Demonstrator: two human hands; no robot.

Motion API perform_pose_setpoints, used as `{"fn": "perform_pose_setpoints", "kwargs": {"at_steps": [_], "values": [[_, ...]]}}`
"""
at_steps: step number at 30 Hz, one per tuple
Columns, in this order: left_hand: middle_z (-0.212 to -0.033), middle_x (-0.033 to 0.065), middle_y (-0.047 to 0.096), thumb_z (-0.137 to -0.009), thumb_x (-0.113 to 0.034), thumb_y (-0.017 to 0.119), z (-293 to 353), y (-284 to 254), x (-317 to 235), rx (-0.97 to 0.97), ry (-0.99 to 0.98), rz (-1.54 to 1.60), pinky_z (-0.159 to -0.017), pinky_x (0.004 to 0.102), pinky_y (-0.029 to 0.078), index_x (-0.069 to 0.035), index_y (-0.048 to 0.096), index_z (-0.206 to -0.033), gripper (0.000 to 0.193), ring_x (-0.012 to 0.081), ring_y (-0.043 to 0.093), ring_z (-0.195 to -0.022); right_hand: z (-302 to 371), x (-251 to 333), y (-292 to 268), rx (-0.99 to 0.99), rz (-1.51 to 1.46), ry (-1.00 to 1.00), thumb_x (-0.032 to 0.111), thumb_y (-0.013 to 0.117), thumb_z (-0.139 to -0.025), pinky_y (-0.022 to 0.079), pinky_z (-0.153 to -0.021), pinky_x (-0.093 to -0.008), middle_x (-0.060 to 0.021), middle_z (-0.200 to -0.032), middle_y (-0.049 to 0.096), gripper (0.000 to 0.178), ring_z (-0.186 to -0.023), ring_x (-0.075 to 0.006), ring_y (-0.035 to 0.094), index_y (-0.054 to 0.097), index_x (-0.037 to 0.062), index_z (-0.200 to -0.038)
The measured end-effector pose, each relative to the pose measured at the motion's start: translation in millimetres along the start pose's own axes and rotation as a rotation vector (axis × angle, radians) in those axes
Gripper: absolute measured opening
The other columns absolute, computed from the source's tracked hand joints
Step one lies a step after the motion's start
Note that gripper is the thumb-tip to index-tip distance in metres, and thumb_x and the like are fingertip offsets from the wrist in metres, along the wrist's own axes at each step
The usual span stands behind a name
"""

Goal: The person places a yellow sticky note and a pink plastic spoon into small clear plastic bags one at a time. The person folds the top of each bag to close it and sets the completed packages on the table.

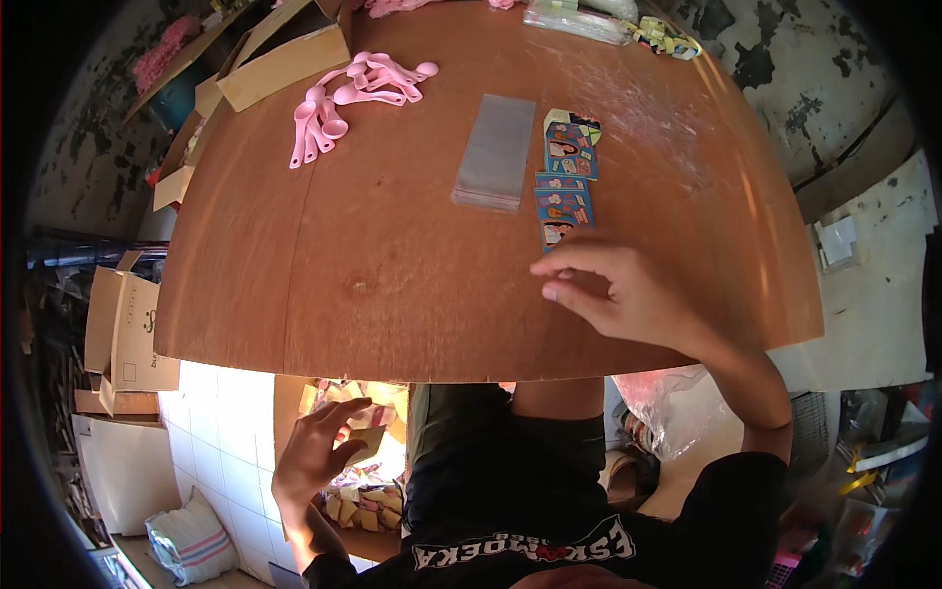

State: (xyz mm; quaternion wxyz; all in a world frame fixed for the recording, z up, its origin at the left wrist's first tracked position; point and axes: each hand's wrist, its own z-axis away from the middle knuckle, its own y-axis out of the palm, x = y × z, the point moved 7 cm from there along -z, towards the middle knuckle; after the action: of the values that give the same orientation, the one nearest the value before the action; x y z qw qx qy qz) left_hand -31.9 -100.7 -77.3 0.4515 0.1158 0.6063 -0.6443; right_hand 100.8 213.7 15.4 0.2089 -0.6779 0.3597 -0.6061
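Observation:
My left hand [316, 454] is below the table's near edge, over an open box of small packets. A small tan card [367, 445] sits at its thumb and bent fingers; whether a clear wrapper goes with it I cannot make out. My right hand [628, 294] hovers over the table's near right part, thumb and forefinger curved with a gap and nothing visible between them. Just beyond its fingers lies an overlapping row of blue printed cards [564, 201]. Left of those rests a stack of clear plastic sleeves [496, 152]. Pink measuring spoons [324, 123] are heaped at the far left.
The brown wooden table [392, 294] has a cardboard box [285, 59] at its far left. Crumpled clear film [648, 118] lies on the right, with plastic packs [579, 22] at the far edge. The box of packets [365, 510] stands beside my legs.

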Motion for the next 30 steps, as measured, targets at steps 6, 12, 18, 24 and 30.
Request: {"fn": "perform_pose_setpoints", "kwargs": {"at_steps": [6, 12, 18, 24, 30], "values": [[-0.121, 0.0218, 0.064, -0.083, -0.031, 0.08, 17, 60, 47, 0.154, -0.111, -0.014, -0.092, 0.0477, 0.051, -0.003, 0.054, -0.135, 0.064, 0.0401, 0.064, -0.11, -74, -40, -18, -0.264, 0.3, -0.135, 0.019, 0.074, -0.081, 0.053, -0.07, -0.0412, -0.0117, -0.085, 0.072, 0.017, -0.075, -0.0298, 0.069, 0.074, 0.0036, -0.088], [-0.112, 0.0147, 0.07, -0.087, -0.009, 0.075, -22, 55, -88, 0.312, 0.435, 0.33, -0.074, 0.0329, 0.056, -0.002, 0.062, -0.128, 0.044, 0.0246, 0.072, -0.087, -110, -73, -3, -0.19, 0.375, 0.036, 0.023, 0.074, -0.079, 0.053, -0.072, -0.0425, -0.0116, -0.082, 0.071, 0.016, -0.077, -0.0309, 0.069, 0.075, 0.0066, -0.082], [-0.091, 0.0107, 0.074, -0.082, -0.008, 0.078, -52, -20, -160, -0.094, 0.78, 0.089, -0.065, 0.0338, 0.055, -0.003, 0.072, -0.107, 0.027, 0.0253, 0.071, -0.075, -112, -62, -8, -0.251, 0.331, -0.048, 0.02, 0.074, -0.08, 0.052, -0.068, -0.0399, -0.0122, -0.081, 0.071, 0.014, -0.072, -0.0288, 0.069, 0.074, 0.0063, -0.079], [-0.092, 0.0154, 0.072, -0.085, -0.006, 0.073, -133, -57, -148, -0.172, 0.628, -0.128, -0.07, 0.0364, 0.055, 0.0, 0.068, -0.107, 0.023, 0.0286, 0.072, -0.079, -113, -62, -9, -0.237, 0.38, -0.004, 0.023, 0.075, -0.08, 0.052, -0.067, -0.0389, -0.012, -0.08, 0.071, 0.016, -0.072, -0.0281, 0.069, 0.074, 0.0064, -0.08], [-0.089, 0.0132, 0.074, -0.086, -0.012, 0.069, -169, -74, -129, -0.307, 0.514, -0.25, -0.076, 0.0467, 0.055, -0.006, 0.07, -0.107, 0.022, 0.0344, 0.071, -0.084, -115, -59, -5, -0.225, 0.387, -0.068, 0.023, 0.074, -0.08, 0.053, -0.067, -0.0416, -0.0136, -0.079, 0.071, 0.016, -0.071, -0.0312, 0.069, 0.075, 0.0076, -0.078]]}}
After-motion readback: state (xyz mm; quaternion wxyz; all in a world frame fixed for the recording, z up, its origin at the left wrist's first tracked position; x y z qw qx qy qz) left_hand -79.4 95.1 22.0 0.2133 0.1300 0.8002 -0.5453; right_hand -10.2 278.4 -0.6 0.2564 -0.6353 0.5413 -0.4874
